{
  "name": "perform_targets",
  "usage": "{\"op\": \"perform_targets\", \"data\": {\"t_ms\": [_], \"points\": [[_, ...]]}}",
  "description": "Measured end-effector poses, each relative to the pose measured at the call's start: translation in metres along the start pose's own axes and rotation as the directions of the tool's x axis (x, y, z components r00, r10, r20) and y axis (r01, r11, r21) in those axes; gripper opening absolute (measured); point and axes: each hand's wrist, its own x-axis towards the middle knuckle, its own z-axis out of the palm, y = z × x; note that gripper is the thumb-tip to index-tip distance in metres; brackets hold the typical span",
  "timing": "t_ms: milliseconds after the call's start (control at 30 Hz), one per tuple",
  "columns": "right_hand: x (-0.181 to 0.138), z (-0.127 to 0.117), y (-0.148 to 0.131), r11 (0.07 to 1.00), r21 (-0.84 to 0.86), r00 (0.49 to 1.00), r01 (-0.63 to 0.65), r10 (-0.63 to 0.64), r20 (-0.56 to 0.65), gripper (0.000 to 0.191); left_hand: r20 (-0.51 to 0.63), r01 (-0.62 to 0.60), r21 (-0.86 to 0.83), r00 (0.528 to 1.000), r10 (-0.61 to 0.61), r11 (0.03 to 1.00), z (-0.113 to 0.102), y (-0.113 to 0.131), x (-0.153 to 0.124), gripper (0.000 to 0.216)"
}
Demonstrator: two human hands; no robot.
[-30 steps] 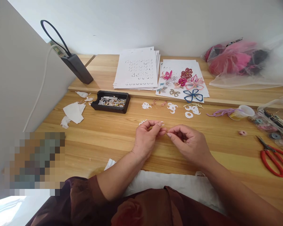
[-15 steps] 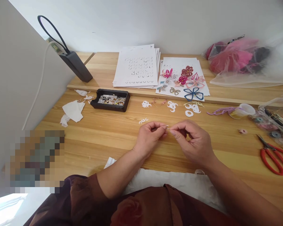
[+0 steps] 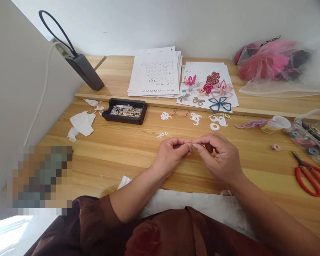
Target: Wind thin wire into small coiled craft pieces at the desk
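While your fingertips meet low over the pale wooden tabletop (image 3: 109, 156), you pinch a tiny pale piece (image 3: 192, 144), too small to identify, between your left hand (image 3: 173, 154) and right hand (image 3: 221, 160), just nearer you than the small white paper curls (image 3: 162, 135). Both thumbs and forefingers are closed tight on it. Judging by its size, it is best to rest your wrists on the wood and work with small fingertip rolls so it cannot slip. Your left palm turns inward, fingers curled; your right hand arches over, knuckles up.
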Motion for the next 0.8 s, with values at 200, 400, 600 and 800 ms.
{"op": "perform_targets", "data": {"t_ms": [200, 400, 600, 800], "points": [[0.0005, -0.0016, -0.0013, 0.999, -0.026, 0.999, -0.033, 0.033, 0.011, 0.006, 0.005, -0.002, 0.007, 1.0, 0.002, 1.0, 0.0003, 0.0008, -0.0005, 0.026], [0.0011, -0.0022, 0.0, 0.999, -0.017, 0.998, -0.052, 0.052, 0.019, 0.005, 0.014, 0.0, 0.021, 1.0, -0.001, 1.0, -0.0007, -0.0003, -0.0002, 0.028], [0.0018, -0.0036, -0.0006, 0.998, -0.016, 0.998, -0.061, 0.061, 0.026, 0.005, 0.038, -0.017, 0.025, 0.999, 0.016, 1.0, -0.0015, -0.0026, 0.0003, 0.03], [0.0026, -0.0037, -0.0003, 0.997, -0.022, 0.996, -0.073, 0.074, 0.044, 0.005, 0.061, -0.016, 0.009, 0.998, 0.015, 1.0, -0.002, -0.0016, -0.0007, 0.03]]}}
